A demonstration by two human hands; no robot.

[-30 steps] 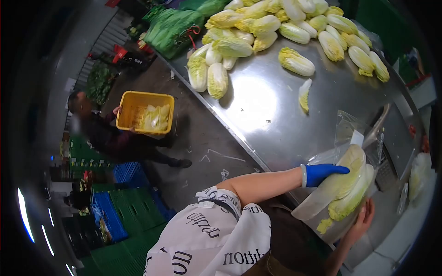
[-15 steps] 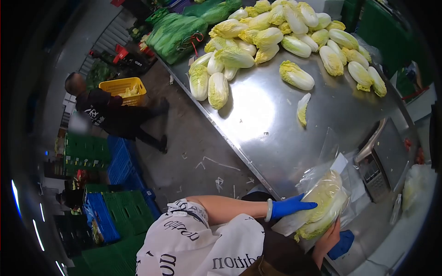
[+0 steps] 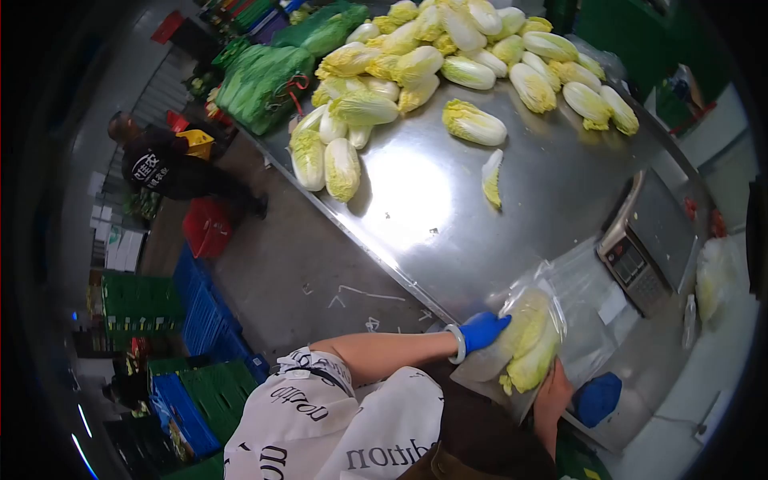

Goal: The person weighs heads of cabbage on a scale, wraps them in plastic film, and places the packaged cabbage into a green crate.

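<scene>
A napa cabbage (image 3: 530,336) sits partly inside a clear plastic bag (image 3: 485,374), its leafy yellow-green end at the bag's opening towards my body. On the left side of the bag is my left hand (image 3: 482,330) in a blue glove, fingers closed on the plastic. My bare right hand (image 3: 554,392) grips the bag's lower right side beside the leafy end; some of its fingers are hidden. More clear bags (image 3: 588,276) lie flat just beyond, on the metal table (image 3: 552,216).
A pile of napa cabbages (image 3: 416,64) covers the table's far side, next to green net sacks (image 3: 264,86). One cabbage (image 3: 474,122) and a loose leaf (image 3: 491,180) lie nearer. A scale (image 3: 640,256) stands right. A person (image 3: 172,164) walks beyond stacked crates (image 3: 142,300).
The cabbage and bag have shifted slightly left in view, and my left hand has moved from over the cabbage to the bag's side. The person in the background has turned, carrying the yellow crate.
</scene>
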